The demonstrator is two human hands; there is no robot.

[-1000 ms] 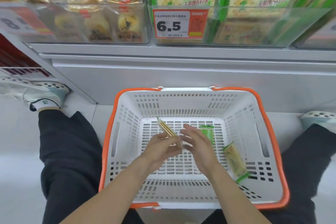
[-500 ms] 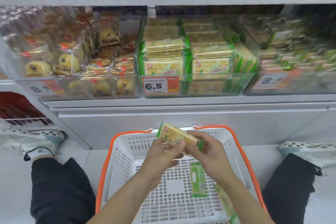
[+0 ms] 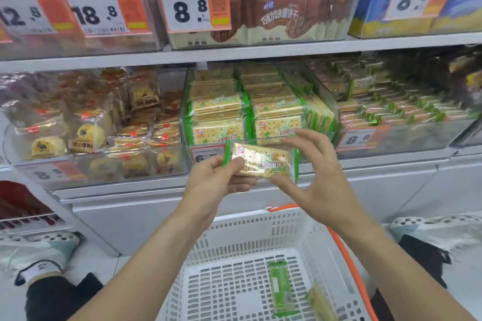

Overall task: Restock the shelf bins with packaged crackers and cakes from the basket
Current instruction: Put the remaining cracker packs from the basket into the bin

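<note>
A green-edged cracker packet [image 3: 263, 161] is held flat in front of the clear cracker bin [image 3: 260, 112]. My left hand [image 3: 216, 182] pinches its left end between thumb and fingers. My right hand [image 3: 318, 180] touches the packet's lower right edge with a fingertip while the other fingers spread out straight. Below, the white basket with the orange rim [image 3: 250, 232] holds two more green cracker packets [image 3: 280, 286], [image 3: 320, 305]. The cracker bin is stacked with the same packets behind a 6.5 price tag, partly hidden by my left hand.
A clear bin of wrapped round cakes [image 3: 94, 122] stands left of the cracker bin; another cracker bin [image 3: 399, 109] stands to the right. The upper shelf [image 3: 234, 52] carries brown biscuit packs and price tags. My knees and shoes flank the basket on the white floor.
Both hands have lifted the cracker packet out of the basket up to the front of the cracker bin. My right hand's fingers have spread open. The view has tilted upward.
</note>
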